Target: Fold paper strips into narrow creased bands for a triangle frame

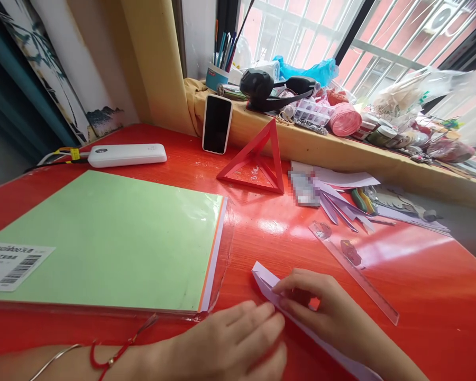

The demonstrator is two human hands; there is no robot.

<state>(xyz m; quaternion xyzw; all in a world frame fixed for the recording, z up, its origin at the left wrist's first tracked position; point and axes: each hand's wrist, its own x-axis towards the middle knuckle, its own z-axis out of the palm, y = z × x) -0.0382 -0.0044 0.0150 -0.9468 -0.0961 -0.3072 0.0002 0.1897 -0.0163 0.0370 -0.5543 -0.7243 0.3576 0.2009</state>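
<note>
A narrow folded strip of pale purple paper (pixel 265 276) lies slantwise on the red table, running toward the lower right. My right hand (pixel 321 304) pinches its upper part between thumb and index finger. Beside it on the left, my left hand (pixel 238 338) has its fingers curled together, the fingertips at the strip's edge; the thumb is hidden. A red string bracelet (pixel 121 353) and a thin metal bangle are on the left wrist. To the left lies a plastic-wrapped stack of coloured paper (pixel 115 243), green on top, with a barcode label (pixel 16 266).
A red paper pyramid frame (pixel 275 153) stands at the back, near a phone (pixel 217 124) and a white power bank (pixel 127 155). At right are a clear ruler (pixel 360 278), purple paper scraps (pixel 337 206) and green-yellow handled pliers (pixel 364 201). Clutter fills the windowsill (pixel 238 119).
</note>
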